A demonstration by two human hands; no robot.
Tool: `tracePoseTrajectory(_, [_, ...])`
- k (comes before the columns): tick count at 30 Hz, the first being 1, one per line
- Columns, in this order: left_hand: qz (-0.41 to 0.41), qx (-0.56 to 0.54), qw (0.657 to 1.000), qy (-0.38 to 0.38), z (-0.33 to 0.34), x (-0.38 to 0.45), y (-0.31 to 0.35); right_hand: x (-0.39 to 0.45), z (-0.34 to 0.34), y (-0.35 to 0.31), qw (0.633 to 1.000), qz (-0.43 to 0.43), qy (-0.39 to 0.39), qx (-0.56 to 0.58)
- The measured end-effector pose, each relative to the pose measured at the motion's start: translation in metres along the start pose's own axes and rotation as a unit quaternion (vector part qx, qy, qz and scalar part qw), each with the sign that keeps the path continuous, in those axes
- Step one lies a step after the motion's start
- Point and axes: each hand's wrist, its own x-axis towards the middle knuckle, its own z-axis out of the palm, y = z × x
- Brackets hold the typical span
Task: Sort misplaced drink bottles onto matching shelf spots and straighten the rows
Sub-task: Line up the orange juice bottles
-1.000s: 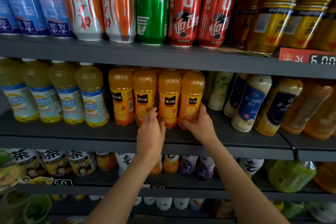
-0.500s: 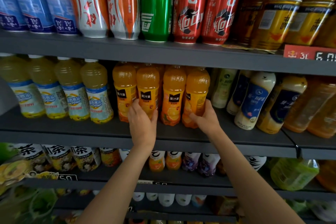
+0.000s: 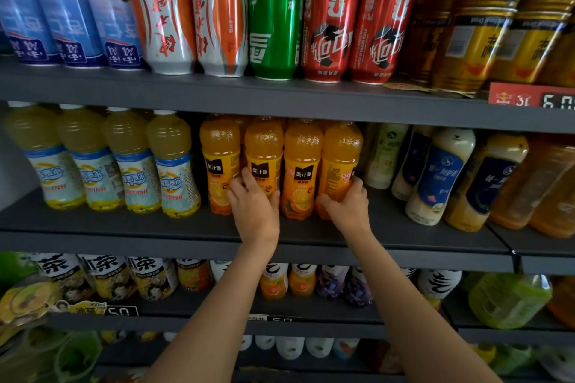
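Two bare forearms, no sleeves, watch or rings; left hand [image 3: 255, 208] and right hand [image 3: 348, 209] ungloved.

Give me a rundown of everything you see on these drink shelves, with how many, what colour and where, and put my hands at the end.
Blue-white cans: three showing, top shelf, left.
White-orange cans: two in front, top shelf, right of the blue ones.
Green can: one in front, top shelf, middle.
Red cans: two in front, top shelf, right of the green one.
Gold cans: several, top shelf, right.
Price tag: one, red, top shelf edge, right.
Pale yellow bottles: four in front, middle shelf, left.
Orange juice bottles: four in front, middle shelf, centre.
Cream bottles with blue labels: several, middle shelf, right.
Amber bottles: some, blurred, middle shelf, far right.
Mixed small bottles: many, lower shelves.
Left hand: grips the second orange bottle.
Right hand: grips the fourth orange bottle.
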Motion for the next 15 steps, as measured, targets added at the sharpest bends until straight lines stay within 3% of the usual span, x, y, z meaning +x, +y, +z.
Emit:
tracePoseTrajectory(3, [0.009,0.022,1.000,-0.007,-0.002,0.002,-0.001,-0.001,-0.005,0.000,0.998,0.011,-0.007,0.057])
tracePoseTrajectory(8, [-0.006,0.019,1.000,-0.013,-0.002,0.000,0.004,0.000,0.000,-0.003,0.999,0.002,0.043,0.000])
tracePoseTrajectory(15, [0.020,0.030,0.999,-0.027,-0.006,-0.001,-0.005,0.000,-0.010,0.004,0.998,0.023,-0.050,0.015])
